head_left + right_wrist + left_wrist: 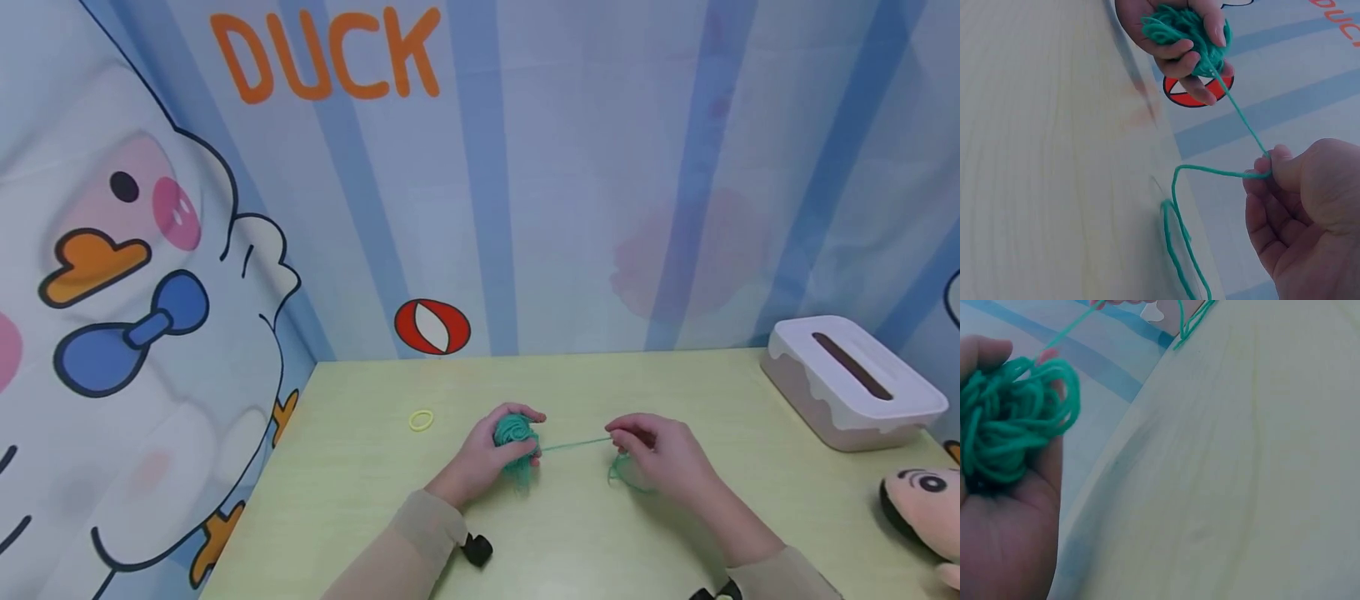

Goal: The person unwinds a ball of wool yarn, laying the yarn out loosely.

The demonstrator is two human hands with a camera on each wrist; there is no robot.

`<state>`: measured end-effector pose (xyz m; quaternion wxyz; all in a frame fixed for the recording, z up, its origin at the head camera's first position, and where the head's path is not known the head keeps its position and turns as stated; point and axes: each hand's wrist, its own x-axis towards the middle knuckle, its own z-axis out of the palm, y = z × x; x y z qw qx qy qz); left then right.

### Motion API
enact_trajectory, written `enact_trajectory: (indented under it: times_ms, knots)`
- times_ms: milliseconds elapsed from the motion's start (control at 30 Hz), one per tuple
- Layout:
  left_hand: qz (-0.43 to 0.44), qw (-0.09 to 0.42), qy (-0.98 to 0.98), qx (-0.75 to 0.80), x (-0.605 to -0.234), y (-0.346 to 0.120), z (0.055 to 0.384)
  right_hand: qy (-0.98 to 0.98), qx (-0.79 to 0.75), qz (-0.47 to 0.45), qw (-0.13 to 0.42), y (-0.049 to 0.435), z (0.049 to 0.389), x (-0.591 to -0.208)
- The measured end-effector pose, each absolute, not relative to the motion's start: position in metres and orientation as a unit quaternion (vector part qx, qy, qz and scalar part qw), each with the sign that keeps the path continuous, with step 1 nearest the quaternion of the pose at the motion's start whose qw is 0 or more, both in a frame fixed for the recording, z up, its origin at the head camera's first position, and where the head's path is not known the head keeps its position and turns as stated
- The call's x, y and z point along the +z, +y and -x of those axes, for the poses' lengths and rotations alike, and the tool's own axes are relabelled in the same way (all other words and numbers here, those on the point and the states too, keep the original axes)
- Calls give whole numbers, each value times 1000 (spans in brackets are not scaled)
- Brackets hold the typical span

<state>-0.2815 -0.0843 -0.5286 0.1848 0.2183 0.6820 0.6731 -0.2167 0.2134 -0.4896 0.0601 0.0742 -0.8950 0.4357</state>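
Note:
A loose ball of green yarn (514, 428) sits in my left hand (480, 457), whose thumb and fingers curl round it. Loops of the yarn (1016, 419) bulge out past the palm in the left wrist view. From the ball a single strand (1241, 115) runs taut to my right hand (663, 450). There the thumb and forefinger (1285, 165) pinch the strand. Beyond the pinch, the slack tail (1175, 219) hangs down in a loop beside the right hand, close over the table.
The pale yellow table (570, 533) carries a small yellow ring (421, 420) left of the hands. A tissue box (847, 383) stands at the back right, with a plush toy (926, 508) at the right edge. Behind the table hangs a striped blue backdrop (555, 208).

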Motion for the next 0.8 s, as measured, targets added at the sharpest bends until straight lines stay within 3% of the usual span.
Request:
enact_trajectory:
  times_ms: [267,467,800]
  knots:
    - [-182,143,712,663,-530,-84,283,-910,400,-59,89,241,215,-493]
    - [-162,146,714,666,-531,-86,284,-921,371,-38,111,259,215,-494]
    - [-156,116,684,703,-532,-85,285,-940,326,7,105,285,215,-501]
